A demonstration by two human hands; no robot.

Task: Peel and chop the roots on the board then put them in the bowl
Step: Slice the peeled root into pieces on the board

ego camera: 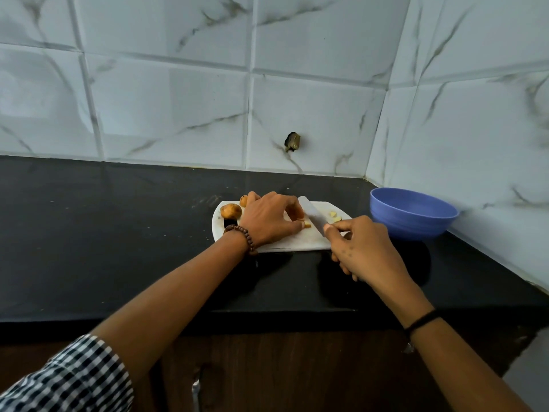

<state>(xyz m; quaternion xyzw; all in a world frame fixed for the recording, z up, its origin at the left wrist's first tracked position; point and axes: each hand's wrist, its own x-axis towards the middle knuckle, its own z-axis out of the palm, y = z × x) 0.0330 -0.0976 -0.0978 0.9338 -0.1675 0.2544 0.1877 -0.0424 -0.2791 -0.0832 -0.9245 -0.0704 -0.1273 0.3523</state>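
A white cutting board [285,245] lies on the black counter. My left hand [269,220] pinches a small peeled root piece [306,224] against the board. My right hand [361,245] grips a knife [313,215] by the handle, its blade slanting down just right of that piece. Two unpeeled brown roots [231,210] sit at the board's left end, one [243,200] partly behind my left hand. A few pale cut bits [334,215] lie right of the blade. The blue bowl [413,215] stands right of the board.
The black counter [104,233] stretches wide to the left of the board. Marble-patterned tiled walls meet in a corner behind the bowl. A small dark fitting [292,141] sticks out of the back wall. Wooden cabinet fronts lie below the counter edge.
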